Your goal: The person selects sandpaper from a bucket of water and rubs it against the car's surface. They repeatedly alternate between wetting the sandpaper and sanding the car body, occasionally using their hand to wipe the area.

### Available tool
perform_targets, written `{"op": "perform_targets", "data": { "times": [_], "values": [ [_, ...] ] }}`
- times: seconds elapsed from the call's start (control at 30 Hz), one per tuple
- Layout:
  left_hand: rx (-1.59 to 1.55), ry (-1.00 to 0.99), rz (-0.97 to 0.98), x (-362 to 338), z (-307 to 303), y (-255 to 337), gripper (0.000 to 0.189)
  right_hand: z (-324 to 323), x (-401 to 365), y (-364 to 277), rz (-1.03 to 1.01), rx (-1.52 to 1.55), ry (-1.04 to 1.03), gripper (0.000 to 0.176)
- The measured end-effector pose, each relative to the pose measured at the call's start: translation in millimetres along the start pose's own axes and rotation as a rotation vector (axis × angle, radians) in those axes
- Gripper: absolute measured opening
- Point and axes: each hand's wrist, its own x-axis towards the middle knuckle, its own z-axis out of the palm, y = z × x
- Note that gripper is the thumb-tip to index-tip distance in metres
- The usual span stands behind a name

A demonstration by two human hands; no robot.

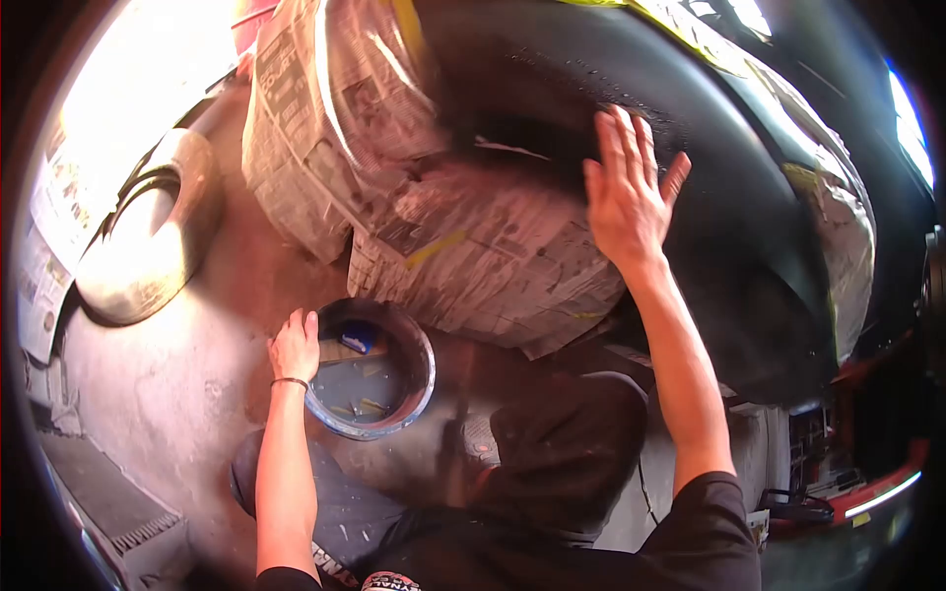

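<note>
My right hand [629, 202] lies with its palm toward a dark, curved car panel [729, 207], fingers stretched and thumb apart. Water drops show on the panel just beyond the fingertips. No tool shows around this hand; whatever may be under the palm is hidden. Low on the left, my left hand [293, 347] is at the rim of a round bucket [424, 394], its fingers bent on the outer side and the thumb close to the edge. Inside the bucket are greyish water, a blue object [357, 338] and a few yellowish strips.
Newspaper masking [493, 256] covers the area under the panel, and more paper [843, 227] with yellow tape borders its far side. A tire [153, 231] lies on the floor at left. A dark grey block [113, 502] stands at lower left.
</note>
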Motion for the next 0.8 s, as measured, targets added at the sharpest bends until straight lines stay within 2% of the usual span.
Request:
{"op": "perform_targets", "data": {
  "times": [0.03,0.1,0.13,0.23,0.37,0.43,0.47,0.57,0.63,0.67,0.7,0.73,0.8],
  "values": [
    [0.073,0.053,0.049,-4.4,-2.0,6.4,0.056,8.2,-15.4,17.5,0.073,-0.091,-0.010,0.067],
    [0.223,0.157,0.159,-10.3,-8.3,25.3,0.051,4.4,-7.6,0.2,0.151,0.073,-0.017,0.070],
    [0.195,0.318,0.243,-9.4,3.1,31.3,0.046,2.0,5.3,-15.0,0.126,0.091,-0.013,0.071],
    [-0.071,0.351,0.451,-16.9,8.1,96.6,0.041,16.6,30.4,-48.4,0.116,0.239,0.150,0.066],
    [-0.412,0.120,0.748,-60.2,18.8,155.3,0.038,-4.3,15.7,-37.2,0.082,0.208,0.150,0.060],
    [-0.560,-0.053,0.797,-82.7,16.6,169.9,0.040,-27.5,-8.4,-41.5,0.136,0.336,0.093,0.056],
    [-0.653,-0.194,0.783,-93.3,9.6,177.5,0.055,-37.6,-26.6,-48.5,0.202,0.383,0.068,0.053],
    [-1.184,-0.379,0.698,-141.9,-19.2,246.7,0.076,-80.7,-93.3,-72.1,0.373,0.662,-0.085,0.051],
    [-1.476,-0.451,0.686,-163.9,-21.5,290.4,0.089,-117.4,-114.2,-77.3,0.388,0.774,-0.444,0.049],
    [-1.667,-0.492,0.575,-173.7,-21.4,305.1,0.090,-121.2,-127.5,-85.8,0.367,0.897,-0.451,0.050],
    [-1.941,-0.408,0.356,-186.4,-28.7,331.7,0.078,-119.3,-139.1,-93.6,0.337,1.019,-0.455,0.051],
    [-1.867,-0.407,0.334,-182.0,-26.9,333.0,0.074,-117.5,-144.7,-93.8,0.384,1.087,-0.443,0.058],
    [-1.725,-0.397,0.282,-160.6,-12.0,322.8,0.068,-112.7,-146.6,-81.0,0.503,1.418,-0.394,0.056]
  ]
}}
